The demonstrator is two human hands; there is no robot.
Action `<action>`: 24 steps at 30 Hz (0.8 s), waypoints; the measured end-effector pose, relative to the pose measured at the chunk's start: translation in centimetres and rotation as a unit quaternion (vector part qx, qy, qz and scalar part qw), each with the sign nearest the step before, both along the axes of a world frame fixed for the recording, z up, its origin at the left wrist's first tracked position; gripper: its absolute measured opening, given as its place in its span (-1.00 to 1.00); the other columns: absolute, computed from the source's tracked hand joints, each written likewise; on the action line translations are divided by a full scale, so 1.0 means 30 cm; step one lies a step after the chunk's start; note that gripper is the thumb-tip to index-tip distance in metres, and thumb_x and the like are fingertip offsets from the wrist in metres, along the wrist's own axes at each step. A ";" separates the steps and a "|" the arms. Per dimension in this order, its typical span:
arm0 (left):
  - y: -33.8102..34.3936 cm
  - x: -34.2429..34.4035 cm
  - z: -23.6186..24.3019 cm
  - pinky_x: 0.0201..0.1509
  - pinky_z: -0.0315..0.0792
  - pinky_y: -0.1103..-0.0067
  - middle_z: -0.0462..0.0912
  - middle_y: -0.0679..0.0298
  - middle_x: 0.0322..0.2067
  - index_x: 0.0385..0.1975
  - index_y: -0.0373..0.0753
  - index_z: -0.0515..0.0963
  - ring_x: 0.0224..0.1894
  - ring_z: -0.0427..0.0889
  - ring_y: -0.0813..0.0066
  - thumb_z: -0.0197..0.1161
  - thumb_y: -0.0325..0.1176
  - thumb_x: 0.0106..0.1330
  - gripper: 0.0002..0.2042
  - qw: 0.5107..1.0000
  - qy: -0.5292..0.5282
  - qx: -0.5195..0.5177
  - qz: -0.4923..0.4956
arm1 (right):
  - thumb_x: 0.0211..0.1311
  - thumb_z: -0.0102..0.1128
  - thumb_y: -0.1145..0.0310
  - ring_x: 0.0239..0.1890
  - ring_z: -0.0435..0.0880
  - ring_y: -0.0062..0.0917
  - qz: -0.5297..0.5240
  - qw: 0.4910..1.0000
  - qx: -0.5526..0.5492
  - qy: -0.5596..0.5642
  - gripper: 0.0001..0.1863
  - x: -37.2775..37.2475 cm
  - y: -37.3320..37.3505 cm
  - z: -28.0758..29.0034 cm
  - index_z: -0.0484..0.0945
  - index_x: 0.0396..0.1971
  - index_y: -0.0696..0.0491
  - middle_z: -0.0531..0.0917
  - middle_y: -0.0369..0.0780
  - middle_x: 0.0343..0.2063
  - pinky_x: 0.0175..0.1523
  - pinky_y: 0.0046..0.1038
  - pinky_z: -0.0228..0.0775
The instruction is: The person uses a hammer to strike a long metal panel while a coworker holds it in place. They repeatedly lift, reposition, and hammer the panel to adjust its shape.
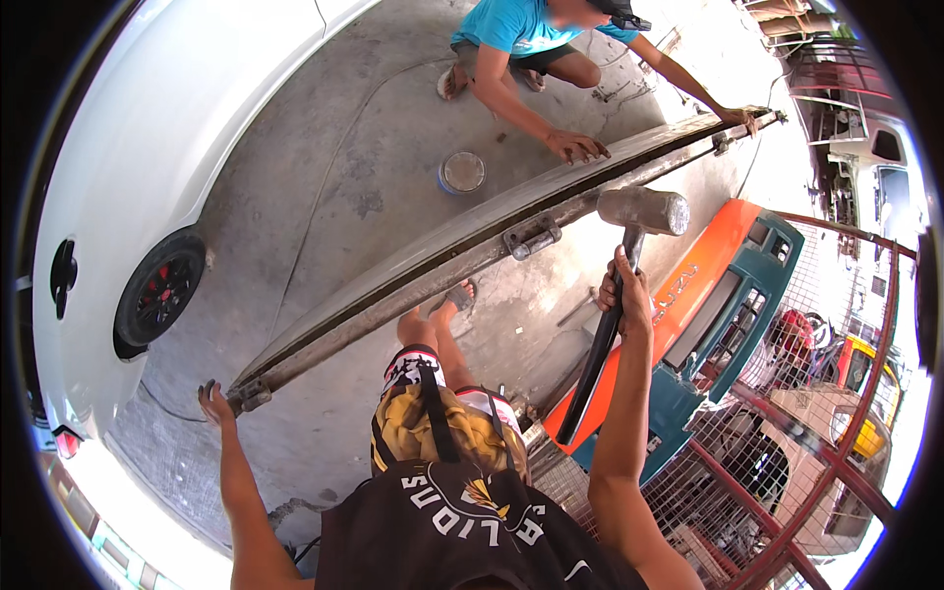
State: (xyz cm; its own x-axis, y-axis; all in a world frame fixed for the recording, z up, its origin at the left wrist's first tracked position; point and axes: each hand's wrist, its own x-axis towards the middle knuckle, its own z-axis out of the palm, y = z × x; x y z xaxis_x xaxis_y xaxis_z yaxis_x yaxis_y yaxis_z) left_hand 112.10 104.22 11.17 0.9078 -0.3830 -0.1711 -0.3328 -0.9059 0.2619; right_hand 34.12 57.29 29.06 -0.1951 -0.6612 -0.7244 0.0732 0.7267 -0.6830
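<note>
My right hand [626, 293] is wrapped round the black handle of a sledgehammer [644, 211], whose worn metal head is raised above the long panel's near edge. A long metal panel [393, 300], with a rusty hinged rail along its edge, stands on edge across the floor, running from lower left to upper right. My left hand [215, 402] is beside the panel's lower left end, by a hinge bracket [250, 395], its fingers apart. A co-worker in a blue shirt [516, 28] crouches beyond the panel, one hand on its far end and the other along its top edge.
A white vehicle [147, 128] with a black wheel [162, 287] stands at the left. A round can [462, 172] sits on the concrete beyond the panel. At the right, an orange and green truck front panel [688, 305] leans near a red-framed mesh fence [831, 457].
</note>
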 end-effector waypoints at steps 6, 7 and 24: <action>-0.049 -0.024 -0.002 0.43 0.31 0.27 0.57 0.06 0.29 -0.02 -0.15 0.77 0.38 0.45 0.07 0.27 -0.14 0.34 -0.66 1.000 0.008 -0.011 -0.002 | 0.38 0.28 0.31 -0.77 0.28 -0.69 -0.029 0.998 -0.013 -0.046 -0.73 -0.019 0.038 -0.037 0.36 -0.46 -0.06 0.34 -0.40 -0.71 -0.62 -0.53 0.17; -0.027 -0.007 0.010 0.43 0.31 0.28 0.58 0.07 0.28 -0.02 -0.16 0.77 0.38 0.46 0.07 0.27 -0.14 0.34 -0.66 1.000 0.012 -0.010 0.000 | 0.33 0.26 0.38 -0.73 0.33 -0.65 -0.036 0.997 0.014 -0.066 -0.75 -0.019 0.028 -0.040 0.37 -0.49 -0.04 0.36 -0.38 -0.70 -0.56 -0.49 0.24; -0.678 -0.150 0.258 0.40 0.28 0.10 0.52 -0.02 0.27 0.18 -0.23 0.59 0.34 0.43 -0.06 0.27 0.00 0.45 -0.52 0.977 -0.084 0.029 -0.192 | 0.15 0.39 0.46 -0.70 0.48 -0.58 0.060 0.974 0.212 -0.042 -0.87 -0.214 0.148 -0.334 0.60 -0.48 0.15 0.52 -0.28 -0.65 -0.61 -0.46 0.38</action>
